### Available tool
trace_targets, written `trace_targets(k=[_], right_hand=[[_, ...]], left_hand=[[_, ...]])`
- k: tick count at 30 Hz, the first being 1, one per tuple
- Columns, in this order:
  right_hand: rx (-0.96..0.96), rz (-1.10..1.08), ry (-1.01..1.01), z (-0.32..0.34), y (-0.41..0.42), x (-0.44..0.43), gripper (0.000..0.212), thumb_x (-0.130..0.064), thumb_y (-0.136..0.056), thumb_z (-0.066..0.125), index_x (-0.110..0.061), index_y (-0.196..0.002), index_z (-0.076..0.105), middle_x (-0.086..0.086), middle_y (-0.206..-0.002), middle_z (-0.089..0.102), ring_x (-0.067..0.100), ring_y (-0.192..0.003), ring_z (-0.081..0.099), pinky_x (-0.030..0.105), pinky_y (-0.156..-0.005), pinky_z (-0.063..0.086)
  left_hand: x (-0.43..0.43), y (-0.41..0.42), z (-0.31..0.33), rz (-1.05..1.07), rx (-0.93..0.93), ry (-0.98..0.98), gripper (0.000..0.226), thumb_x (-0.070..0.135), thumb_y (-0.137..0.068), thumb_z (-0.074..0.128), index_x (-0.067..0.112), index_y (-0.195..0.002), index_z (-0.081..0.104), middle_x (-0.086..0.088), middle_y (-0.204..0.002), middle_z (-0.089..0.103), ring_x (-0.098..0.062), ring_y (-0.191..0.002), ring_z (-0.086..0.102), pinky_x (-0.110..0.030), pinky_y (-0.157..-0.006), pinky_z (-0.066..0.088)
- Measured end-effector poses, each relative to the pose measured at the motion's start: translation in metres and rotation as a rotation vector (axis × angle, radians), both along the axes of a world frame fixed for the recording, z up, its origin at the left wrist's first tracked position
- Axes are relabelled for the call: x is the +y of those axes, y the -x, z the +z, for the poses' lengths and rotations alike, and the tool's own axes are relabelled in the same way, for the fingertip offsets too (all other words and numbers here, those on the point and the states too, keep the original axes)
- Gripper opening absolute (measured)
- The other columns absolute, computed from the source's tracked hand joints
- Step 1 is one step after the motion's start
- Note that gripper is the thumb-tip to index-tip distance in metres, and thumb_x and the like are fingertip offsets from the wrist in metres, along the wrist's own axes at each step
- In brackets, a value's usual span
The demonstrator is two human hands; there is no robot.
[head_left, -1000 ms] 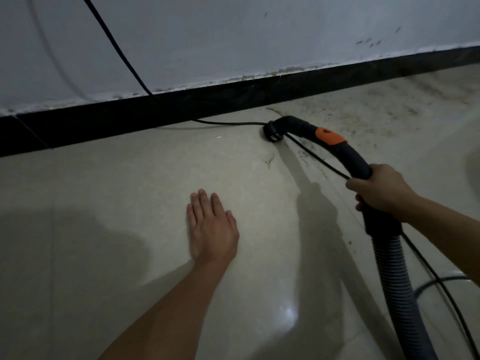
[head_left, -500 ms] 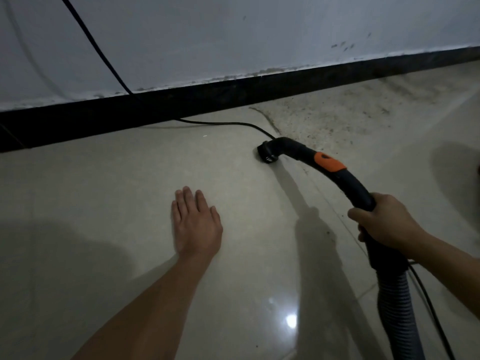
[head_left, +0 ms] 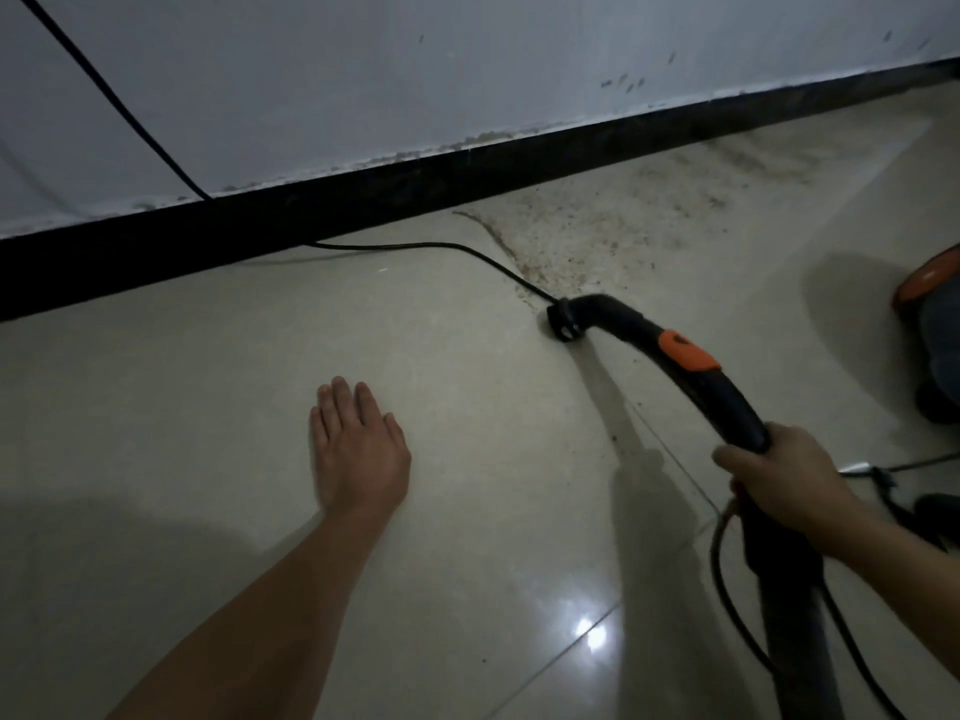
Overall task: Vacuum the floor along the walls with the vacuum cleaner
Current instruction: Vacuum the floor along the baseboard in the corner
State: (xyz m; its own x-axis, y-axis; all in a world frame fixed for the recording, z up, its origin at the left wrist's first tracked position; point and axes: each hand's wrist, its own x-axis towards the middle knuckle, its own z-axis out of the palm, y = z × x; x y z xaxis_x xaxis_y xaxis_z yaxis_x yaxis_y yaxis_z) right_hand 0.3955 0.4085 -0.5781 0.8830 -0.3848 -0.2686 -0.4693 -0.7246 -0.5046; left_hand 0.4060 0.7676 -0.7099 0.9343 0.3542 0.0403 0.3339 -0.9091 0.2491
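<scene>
My right hand [head_left: 784,480] grips the curved black vacuum hose handle [head_left: 727,402], which has an orange button [head_left: 685,353]. Its open nozzle end [head_left: 565,320] rests on the pale tiled floor [head_left: 467,407], at the near edge of a patch of brown dust [head_left: 613,231] that spreads toward the black skirting board [head_left: 415,184]. The ribbed hose [head_left: 800,631] runs down out of view at the bottom right. My left hand [head_left: 358,449] lies flat on the floor, palm down, fingers together, well left of the nozzle.
A black power cord [head_left: 415,245] comes down the white wall [head_left: 467,59], runs along the floor and passes by the nozzle. The orange and grey vacuum body [head_left: 935,324] stands at the right edge. More cable [head_left: 727,574] loops beside the hose.
The nozzle has drawn back from the skirting board toward me and to the right. The view has shifted, bringing the vacuum body into sight. My left hand stays flat on the floor.
</scene>
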Motion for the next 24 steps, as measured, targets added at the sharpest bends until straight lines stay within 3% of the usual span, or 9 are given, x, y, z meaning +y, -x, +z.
trace_targets(k=[5, 9, 12, 15, 18, 24], right_hand=[[-0.012, -0.024, -0.148, -0.012, -0.076, 0.044, 0.018, -0.02, -0.078, 0.071, -0.011, -0.088, 0.059, 0.014, -0.068, 0.068, 0.025, -0.044, 0.067, 0.033, -0.048, 0.056], [0.016, 0.026, -0.086, -0.012, -0.102, 0.055, 0.02, -0.022, -0.078, 0.071, -0.013, -0.089, 0.057, 0.012, -0.07, 0.069, 0.026, -0.045, 0.068, 0.038, -0.052, 0.059], [0.03, 0.016, -0.071, -0.009, -0.108, 0.051, 0.028, -0.022, -0.079, 0.072, -0.009, -0.1, 0.059, 0.014, -0.075, 0.069, 0.026, -0.048, 0.069, 0.035, -0.049, 0.058], [0.028, 0.141, 0.154, -0.009, -0.111, 0.067, 0.031, -0.03, -0.079, 0.07, -0.015, -0.101, 0.054, 0.009, -0.078, 0.067, 0.028, -0.059, 0.069, 0.04, -0.061, 0.06], [-0.034, 0.292, 0.416, -0.01, -0.103, 0.081, 0.031, -0.037, -0.081, 0.066, -0.019, -0.1, 0.048, 0.002, -0.073, 0.056, 0.019, -0.059, 0.057, 0.028, -0.051, 0.043], [-0.036, 0.441, 0.525, 0.004, -0.039, 0.042, 0.029, -0.046, -0.081, 0.063, -0.029, -0.087, 0.04, -0.007, -0.063, 0.051, 0.01, -0.05, 0.049, 0.022, -0.043, 0.028]], left_hand=[[-0.001, 0.007, -0.002, -0.022, -0.005, -0.028, 0.053, 0.025, -0.096, 0.042, -0.002, -0.142, 0.039, -0.024, -0.15, 0.032, -0.037, -0.141, 0.026, -0.046, -0.117, 0.017], [0.0, 0.007, -0.004, -0.019, -0.002, -0.04, 0.053, 0.025, -0.096, 0.039, -0.001, -0.142, 0.04, -0.023, -0.151, 0.032, -0.037, -0.141, 0.026, -0.046, -0.117, 0.018], [-0.001, 0.006, -0.004, -0.012, -0.01, -0.048, 0.057, 0.028, -0.094, 0.03, -0.002, -0.141, 0.041, -0.024, -0.149, 0.034, -0.037, -0.141, 0.027, -0.046, -0.117, 0.019], [0.0, 0.006, -0.003, -0.012, -0.011, -0.048, 0.059, 0.03, -0.092, 0.028, -0.002, -0.14, 0.042, -0.024, -0.149, 0.034, -0.037, -0.14, 0.028, -0.047, -0.117, 0.019], [0.0, 0.008, -0.002, -0.016, -0.003, -0.047, 0.059, 0.03, -0.092, 0.028, -0.002, -0.14, 0.042, -0.024, -0.149, 0.035, -0.037, -0.14, 0.028, -0.046, -0.116, 0.02], [0.001, 0.009, 0.001, -0.025, 0.005, -0.03, 0.061, 0.03, -0.092, 0.027, -0.004, -0.14, 0.042, -0.026, -0.149, 0.034, -0.039, -0.14, 0.028, -0.047, -0.116, 0.018]])
